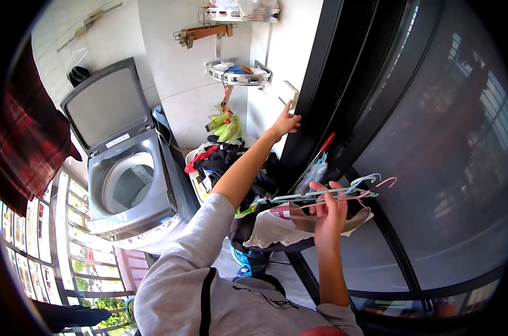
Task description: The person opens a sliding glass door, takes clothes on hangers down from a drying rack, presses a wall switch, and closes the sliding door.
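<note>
Hangers [298,197] gripped in right hand [330,215], left hand [284,122] loosely spread at wall switch [291,93], laundry [223,162] heaped in pale basket [196,186] leftward

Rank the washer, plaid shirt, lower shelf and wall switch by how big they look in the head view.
Largest to smallest:
1. Washer
2. Plaid shirt, cut off at the left
3. Lower shelf
4. Wall switch

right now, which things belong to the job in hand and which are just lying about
Likely the job:
- hangers, in right hand
- wall plate, at left hand

Likely just about:
- lower shelf
- plaid garment
- red handle
</note>
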The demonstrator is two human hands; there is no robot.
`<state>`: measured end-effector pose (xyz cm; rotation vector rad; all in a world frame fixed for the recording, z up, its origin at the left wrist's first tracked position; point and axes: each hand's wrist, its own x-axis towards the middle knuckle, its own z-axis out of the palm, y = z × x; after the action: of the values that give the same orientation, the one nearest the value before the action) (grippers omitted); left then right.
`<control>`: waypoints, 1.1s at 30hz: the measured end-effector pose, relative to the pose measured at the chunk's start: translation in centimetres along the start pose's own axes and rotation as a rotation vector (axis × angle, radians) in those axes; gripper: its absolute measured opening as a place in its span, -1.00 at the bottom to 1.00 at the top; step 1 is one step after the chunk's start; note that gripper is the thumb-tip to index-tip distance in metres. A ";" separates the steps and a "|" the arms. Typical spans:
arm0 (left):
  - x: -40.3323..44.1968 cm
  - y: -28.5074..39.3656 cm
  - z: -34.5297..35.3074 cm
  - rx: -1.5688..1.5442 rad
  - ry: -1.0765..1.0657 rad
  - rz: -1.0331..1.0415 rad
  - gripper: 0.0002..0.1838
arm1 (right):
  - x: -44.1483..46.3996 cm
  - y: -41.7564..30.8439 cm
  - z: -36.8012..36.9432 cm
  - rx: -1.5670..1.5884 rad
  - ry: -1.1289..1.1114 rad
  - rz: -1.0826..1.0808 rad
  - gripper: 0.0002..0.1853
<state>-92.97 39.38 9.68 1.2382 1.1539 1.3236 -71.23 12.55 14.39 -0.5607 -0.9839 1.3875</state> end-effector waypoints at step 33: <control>1.6 1.1 -0.1 0.071 0.033 -0.079 -0.03 | -2.1 -2.5 -2.4 0.024 -0.069 0.055 -0.68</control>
<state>-93.15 40.83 10.91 1.2126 1.2700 1.2585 -67.69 10.69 14.70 -0.5285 -1.0118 1.4738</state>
